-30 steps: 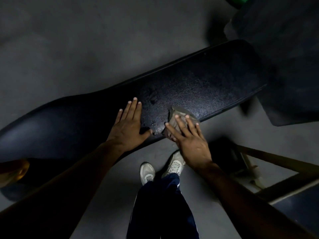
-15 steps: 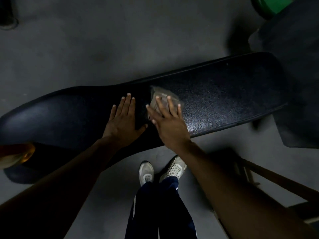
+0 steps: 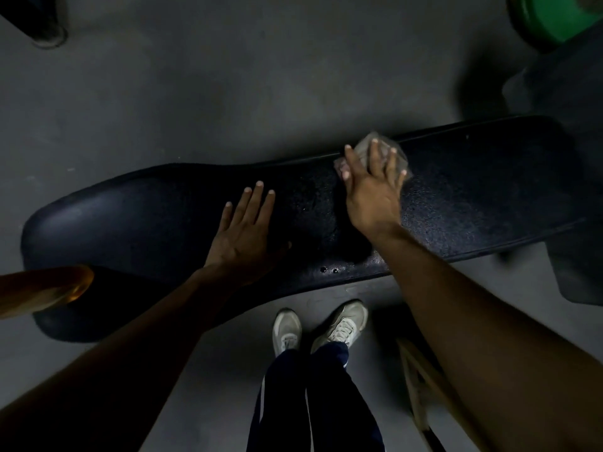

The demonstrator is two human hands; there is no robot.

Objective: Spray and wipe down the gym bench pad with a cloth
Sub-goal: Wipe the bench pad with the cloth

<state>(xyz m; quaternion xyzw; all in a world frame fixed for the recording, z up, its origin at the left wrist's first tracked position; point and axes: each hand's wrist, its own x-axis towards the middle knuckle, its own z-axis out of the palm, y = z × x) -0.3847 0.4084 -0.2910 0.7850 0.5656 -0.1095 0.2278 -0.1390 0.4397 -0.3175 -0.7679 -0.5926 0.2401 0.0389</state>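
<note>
cloth [image 3: 372,148] under right hand [image 3: 372,194] — bench pad's [image 3: 473,203] far edge

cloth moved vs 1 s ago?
Yes. The cloth under the right hand went from the bench pad's near edge to its far edge.

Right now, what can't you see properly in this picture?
All from the head view:
- Cloth: mostly covered by the right hand pressing on it.
- Bench pad: its legs are hidden beneath it, its right end lost in shadow.
- Pad under the left hand: covered by the palm.
- Green object: cut off by the top edge.
- Spray bottle: nowhere in view.
</note>
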